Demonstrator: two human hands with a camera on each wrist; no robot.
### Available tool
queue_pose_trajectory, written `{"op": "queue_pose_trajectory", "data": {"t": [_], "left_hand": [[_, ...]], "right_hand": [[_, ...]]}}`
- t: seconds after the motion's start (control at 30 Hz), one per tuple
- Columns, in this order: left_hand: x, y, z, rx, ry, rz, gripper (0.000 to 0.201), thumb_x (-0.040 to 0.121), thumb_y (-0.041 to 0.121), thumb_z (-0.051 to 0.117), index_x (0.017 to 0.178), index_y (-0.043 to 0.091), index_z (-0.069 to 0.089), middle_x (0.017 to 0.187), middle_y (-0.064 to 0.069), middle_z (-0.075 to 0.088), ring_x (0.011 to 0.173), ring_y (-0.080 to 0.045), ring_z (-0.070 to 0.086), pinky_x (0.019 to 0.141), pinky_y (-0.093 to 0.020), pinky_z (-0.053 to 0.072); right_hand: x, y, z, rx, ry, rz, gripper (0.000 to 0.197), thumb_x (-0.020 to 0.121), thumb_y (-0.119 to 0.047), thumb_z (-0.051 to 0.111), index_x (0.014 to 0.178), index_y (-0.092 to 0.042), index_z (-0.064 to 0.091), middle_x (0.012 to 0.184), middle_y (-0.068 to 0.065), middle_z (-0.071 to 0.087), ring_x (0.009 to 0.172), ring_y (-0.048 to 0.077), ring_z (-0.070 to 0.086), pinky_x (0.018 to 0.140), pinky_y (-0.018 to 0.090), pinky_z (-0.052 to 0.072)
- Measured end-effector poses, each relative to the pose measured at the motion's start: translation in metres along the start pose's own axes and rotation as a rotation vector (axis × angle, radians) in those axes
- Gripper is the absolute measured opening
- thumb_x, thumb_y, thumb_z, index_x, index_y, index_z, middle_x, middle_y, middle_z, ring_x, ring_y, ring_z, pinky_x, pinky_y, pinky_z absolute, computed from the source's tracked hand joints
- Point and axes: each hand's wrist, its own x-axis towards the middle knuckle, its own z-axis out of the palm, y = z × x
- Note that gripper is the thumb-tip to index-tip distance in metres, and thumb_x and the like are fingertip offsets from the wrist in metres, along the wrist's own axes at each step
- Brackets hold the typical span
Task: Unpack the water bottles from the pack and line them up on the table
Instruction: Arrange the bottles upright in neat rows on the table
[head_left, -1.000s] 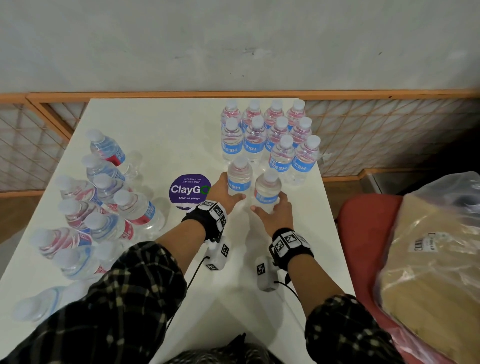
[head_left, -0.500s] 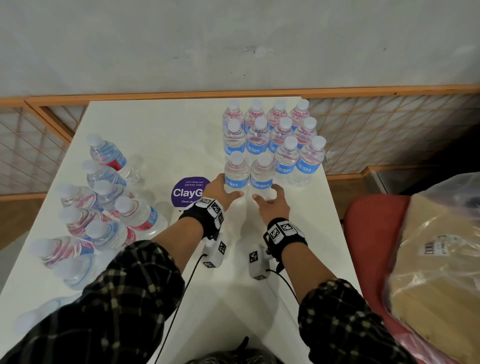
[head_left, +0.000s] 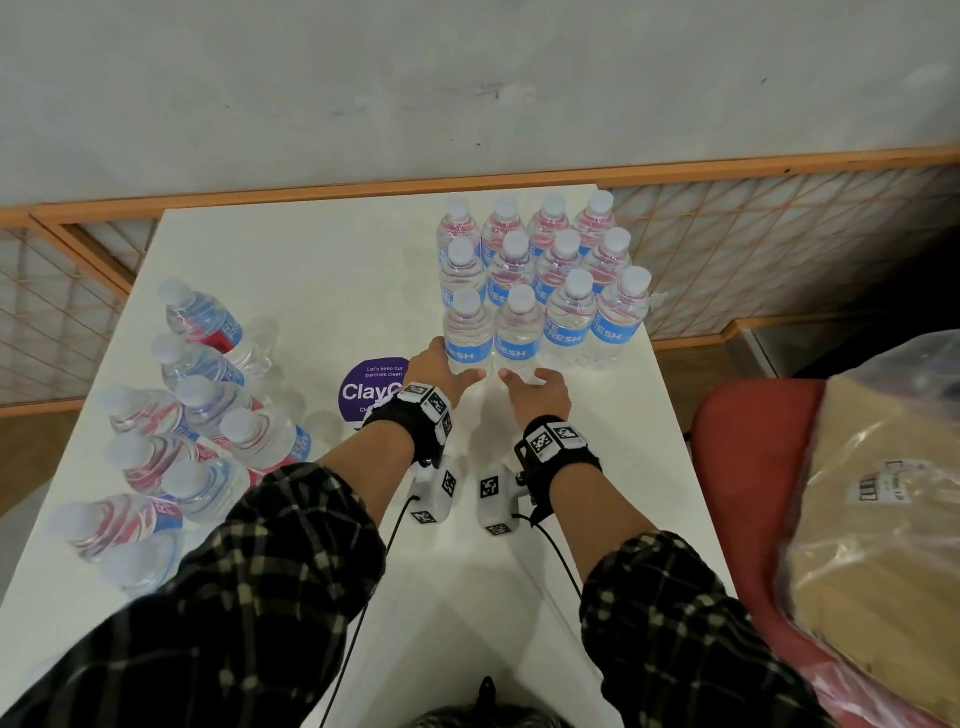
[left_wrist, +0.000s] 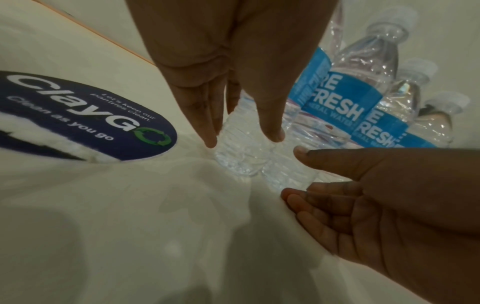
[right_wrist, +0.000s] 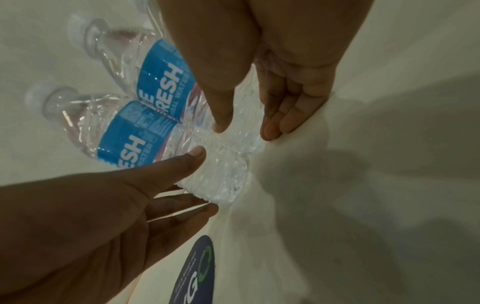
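Several upright water bottles (head_left: 550, 249) with blue labels stand in rows at the far right of the white table (head_left: 311, 270). The two nearest me in the front row are a left bottle (head_left: 467, 332) and a right bottle (head_left: 519, 338). My left hand (head_left: 457, 376) lies at the left bottle's base (left_wrist: 241, 156), with straight fingers (left_wrist: 207, 123) and thumb either side of it. My right hand (head_left: 524, 379) is spread at the right bottle's base (right_wrist: 233, 133), with relaxed fingers (right_wrist: 275, 123). More bottles (head_left: 197, 415) lie on their sides at the left.
A purple ClayGo sticker (head_left: 371, 389) is on the table just left of my left wrist. A red chair (head_left: 737, 467) with a plastic bag (head_left: 883, 519) stands past the table's right edge. An orange lattice rail (head_left: 753, 234) runs behind the table.
Both hands pushed their two bottles away from me into the front row of the upright group. The fingers then loosened from round the bottles.
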Motion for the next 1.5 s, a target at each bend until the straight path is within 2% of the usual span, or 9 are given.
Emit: {"op": "queue_pose_trajectory", "data": {"t": [0.07, 0.2, 0.3, 0.53, 0.77, 1.03, 1.23, 1.5], "left_hand": [[0.003, -0.003, -0.003, -0.008, -0.036, 0.006, 0.062, 0.077, 0.032, 0.075, 0.128, 0.01, 0.048, 0.126, -0.009, 0.06, 0.115, -0.027, 0.057, 0.094, -0.035, 0.046], [0.007, -0.006, -0.007, 0.039, -0.065, 0.005, 0.056, 0.078, 0.027, 0.074, 0.127, 0.011, 0.054, 0.125, -0.008, 0.062, 0.115, -0.024, 0.058, 0.094, -0.03, 0.043], [0.008, -0.003, -0.005, 0.053, -0.055, 0.008, 0.049, 0.079, 0.027, 0.073, 0.122, 0.011, 0.058, 0.121, -0.009, 0.064, 0.113, -0.026, 0.059, 0.09, -0.028, 0.043], [0.007, 0.005, -0.004, 0.048, -0.007, -0.001, 0.047, 0.08, 0.027, 0.072, 0.122, 0.008, 0.058, 0.122, -0.011, 0.064, 0.112, -0.027, 0.059, 0.086, -0.027, 0.043], [0.004, 0.007, -0.006, 0.055, 0.0, 0.011, 0.049, 0.08, 0.038, 0.071, 0.118, 0.009, 0.061, 0.118, -0.01, 0.066, 0.109, -0.027, 0.061, 0.084, -0.027, 0.042], [0.003, 0.007, -0.007, 0.049, -0.014, 0.01, 0.047, 0.082, 0.037, 0.069, 0.12, 0.009, 0.059, 0.12, -0.01, 0.065, 0.11, -0.027, 0.06, 0.083, -0.026, 0.041], [0.006, 0.009, -0.007, 0.071, -0.019, 0.01, 0.05, 0.082, 0.039, 0.069, 0.12, 0.009, 0.059, 0.119, -0.011, 0.065, 0.11, -0.027, 0.06, 0.083, -0.026, 0.041], [0.006, 0.011, -0.008, 0.111, -0.022, 0.015, 0.05, 0.083, 0.041, 0.067, 0.121, 0.009, 0.057, 0.121, -0.011, 0.064, 0.112, -0.027, 0.059, 0.086, -0.029, 0.043]], "right_hand": [[0.003, 0.001, 0.002, 0.021, 0.003, -0.007, 0.062, 0.082, -0.038, 0.07, 0.133, -0.012, 0.045, 0.126, 0.008, 0.059, 0.116, 0.025, 0.056, 0.083, 0.025, 0.037], [0.012, 0.007, 0.006, 0.057, 0.015, -0.019, 0.063, 0.079, -0.042, 0.071, 0.129, -0.012, 0.048, 0.116, 0.011, 0.066, 0.106, 0.026, 0.062, 0.087, 0.03, 0.046], [0.016, 0.009, 0.009, 0.063, 0.017, -0.02, 0.062, 0.078, -0.044, 0.071, 0.128, -0.014, 0.049, 0.113, 0.011, 0.067, 0.105, 0.027, 0.063, 0.094, 0.037, 0.049], [0.022, 0.008, 0.01, 0.062, 0.014, -0.02, 0.063, 0.076, -0.047, 0.072, 0.125, -0.015, 0.05, 0.113, 0.011, 0.067, 0.105, 0.027, 0.063, 0.096, 0.042, 0.05], [0.026, 0.012, 0.01, 0.065, -0.001, -0.015, 0.066, 0.075, -0.05, 0.071, 0.128, -0.015, 0.05, 0.117, 0.011, 0.065, 0.109, 0.027, 0.061, 0.098, 0.043, 0.048], [0.026, 0.007, 0.009, 0.044, -0.006, 0.009, 0.07, 0.077, -0.052, 0.068, 0.132, -0.01, 0.051, 0.122, 0.01, 0.064, 0.114, 0.026, 0.06, 0.103, 0.042, 0.044], [0.03, 0.009, 0.013, 0.036, -0.012, 0.015, 0.067, 0.074, -0.058, 0.065, 0.119, -0.009, 0.063, 0.117, 0.008, 0.068, 0.109, 0.025, 0.063, 0.1, 0.041, 0.047], [0.036, 0.014, 0.013, 0.106, -0.018, 0.01, 0.071, 0.073, -0.059, 0.066, 0.12, -0.005, 0.061, 0.106, 0.007, 0.071, 0.104, 0.024, 0.064, 0.099, 0.042, 0.048]]}}
